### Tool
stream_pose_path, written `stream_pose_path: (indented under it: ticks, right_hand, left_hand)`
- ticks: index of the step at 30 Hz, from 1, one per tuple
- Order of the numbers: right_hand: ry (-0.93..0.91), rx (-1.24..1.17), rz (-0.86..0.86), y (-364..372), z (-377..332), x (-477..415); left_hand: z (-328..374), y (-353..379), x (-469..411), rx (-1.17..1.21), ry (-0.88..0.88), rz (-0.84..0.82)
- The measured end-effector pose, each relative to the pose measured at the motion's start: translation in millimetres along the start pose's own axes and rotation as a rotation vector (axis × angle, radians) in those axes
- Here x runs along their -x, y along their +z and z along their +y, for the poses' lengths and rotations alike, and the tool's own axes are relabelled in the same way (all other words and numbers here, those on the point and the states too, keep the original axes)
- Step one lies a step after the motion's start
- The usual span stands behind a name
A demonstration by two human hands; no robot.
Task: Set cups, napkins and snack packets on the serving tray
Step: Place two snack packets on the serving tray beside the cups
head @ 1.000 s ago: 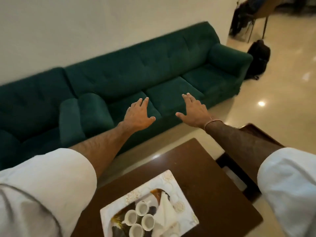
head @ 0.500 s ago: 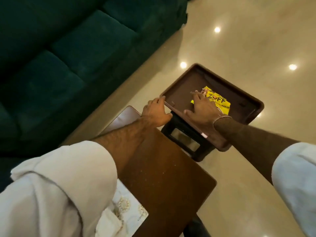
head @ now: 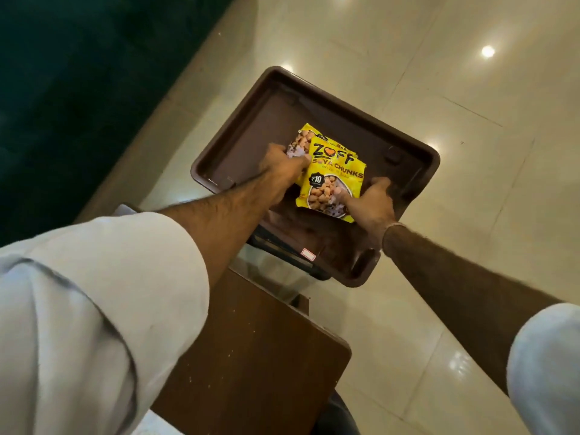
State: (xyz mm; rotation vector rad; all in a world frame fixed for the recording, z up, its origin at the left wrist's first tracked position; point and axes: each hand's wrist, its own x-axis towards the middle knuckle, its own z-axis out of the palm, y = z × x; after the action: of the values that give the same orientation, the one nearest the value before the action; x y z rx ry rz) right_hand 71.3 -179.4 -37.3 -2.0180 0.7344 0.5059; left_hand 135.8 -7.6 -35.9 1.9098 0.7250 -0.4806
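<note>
Both hands were down in a brown plastic serving tray [head: 405,158], w/ the yellow snack packets between them. Left hand [head: 284,171] gripped the left edge of the stack, fingers curled under and thumb side against the packets. Right hand [head: 370,199] pinched the lower right corner of the top packet [head: 335,180], thumb lying across its printed face, other fingers resting toward the tray floor. Top packet read "ZOFF SOYA CHUNKS" w/ a 10 price badge and a picture of chunks. A second packet [head: 303,141] of the same kind sat under it, poking out at the upper left; a sliver of another yellow edge showed at the upper right, but can't tell how many packets in all. Can't tell if the stack was lifted or lying flat on the tray bottom. Tray sat tilted on a dark stand [head: 276,249] w/ a small white sticker on its near edge. Nearer the camera was a dark wooden table [head: 251,356], corner rounded. Both forearms bare, white sleeves [head: 94,309] rolled up; a thin band on the right wrist. Glossy cream tile floor [head: 470,120] w/ light spots around, dark green sofa [head: 78,73] at upper left.
</note>
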Motion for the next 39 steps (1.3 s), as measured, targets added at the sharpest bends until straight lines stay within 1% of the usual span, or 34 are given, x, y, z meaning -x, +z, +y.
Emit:
stream_pose_path:
  ticks: [2,5,9,14,16,19,23,30,35,39]
  right_hand:
    - [0.066,-0.144,-0.006,1.0,3.8,-5.1]
    - [0.149,-0.343,-0.095,-2.7,4.6,-9.6]
    - [0.110,-0.520,-0.241,-9.4,-9.7,-3.2]
    - [0.040,-0.633,-0.450,-4.8,-48.6,20.7]
    - [0.042,-0.673,-0.529,6.4,-66.4,36.4]
    - [0.043,-0.707,-0.616,28.2,-91.5,60.9]
    - [0.051,-0.671,-0.735,71.8,-121.3,103.2]
    - [-0.060,-0.470,-0.880,162.8,-145.7,197.2]
    - [-0.089,-0.308,-0.978,226.4,-129.3,272.1]
    - [-0.113,-0.141,-1.061,266.1,-98.4,323.9]
  left_hand:
    - [0.2,0.7,-3.6,0.117,-0.039,-0.058]
    - [1.4,-7.5,0.2,0.224,-0.109,-0.159]
    - [-0.6,-27.6,15.7,0.388,-0.145,-0.217]
    - [-14.0,-73.4,40.5,0.676,-0.123,-0.144]
    - [-23.8,-102.3,51.0,0.781,-0.105,-0.106]
    - [-43.3,-150.7,69.6,0.879,-0.080,-0.067]
    - [-85.2,-217.0,103.0,0.991,-0.046,0.004]
    - [-182.0,-327.5,190.7,1.198,-0.077,0.293]
    - [-277.7,-393.0,275.3,1.341,-0.091,0.487]
    - [-362.4,-425.5,347.5,1.442,-0.095,0.632]
